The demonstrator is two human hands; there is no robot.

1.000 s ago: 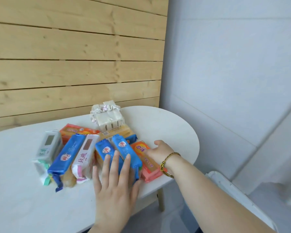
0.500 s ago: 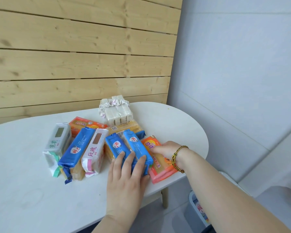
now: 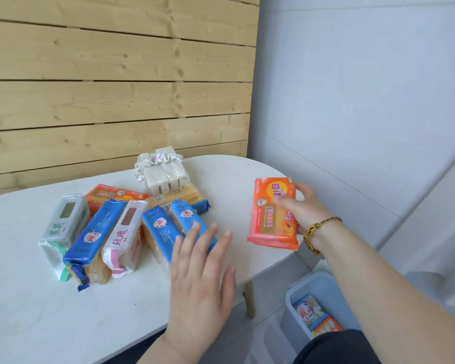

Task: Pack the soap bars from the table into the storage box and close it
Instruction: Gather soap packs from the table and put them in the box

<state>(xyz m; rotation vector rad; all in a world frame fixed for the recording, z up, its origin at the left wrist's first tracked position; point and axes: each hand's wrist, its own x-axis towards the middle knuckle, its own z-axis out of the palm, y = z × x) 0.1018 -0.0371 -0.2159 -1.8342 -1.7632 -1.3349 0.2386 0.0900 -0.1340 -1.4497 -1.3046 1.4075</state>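
I've got the white bench (image 3: 50,324) filling the left of my view. Down past its right end, on the floor, the pale-blue storage box (image 3: 298,286) stands open with a few wrapped bars already inside. The cluster of soap bars (image 3: 111,232) waits on the bench, green, blue, pink and orange wrappers side by side, with a white bundle (image 3: 163,174) at the back. The orange soap pack (image 3: 271,219) is up off the bench near its right end, tilted, in my right hand (image 3: 306,210). I judge it a stiff, fairly dense block in glossy film, so it's likely slippery. It's best taken across the short width by the long edges, not by the loose crimped ends. That's about how I have it: thumb on the printed face, fingers (image 3: 304,191) curled round the right long edge in a firm grip. My left hand (image 3: 200,271) is flat and spread, holding nothing. Its fingers (image 3: 192,232) lie straight over the two blue-wrapped bars (image 3: 160,229); whether they press or just hover, I can't tell. The box sits well below the pack.
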